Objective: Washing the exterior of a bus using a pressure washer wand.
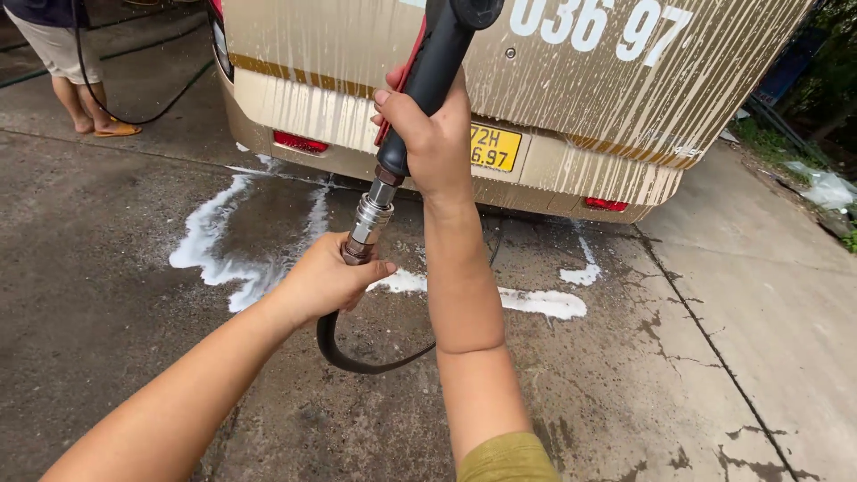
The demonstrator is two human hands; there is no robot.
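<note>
My right hand (435, 134) is raised and shut around the black grip of a pressure washer gun (439, 54), which has a red trigger and points up at the rear of a beige vehicle (571, 98). Below it, my left hand (328, 278) grips the black hose (357, 357) right at the silver metal coupling (368, 223) under the gun's handle. The hose loops down beneath my left hand and curves back toward my right forearm. White foam streaks run down the vehicle's back panel.
White foam puddles (228, 254) lie on the wet concrete under the bumper. A yellow number plate (494, 147) sits on the bumper. Another person's legs (76, 80) in sandals stand at the far left beside a second black hose (134, 112). Cracked pavement and greenery lie right.
</note>
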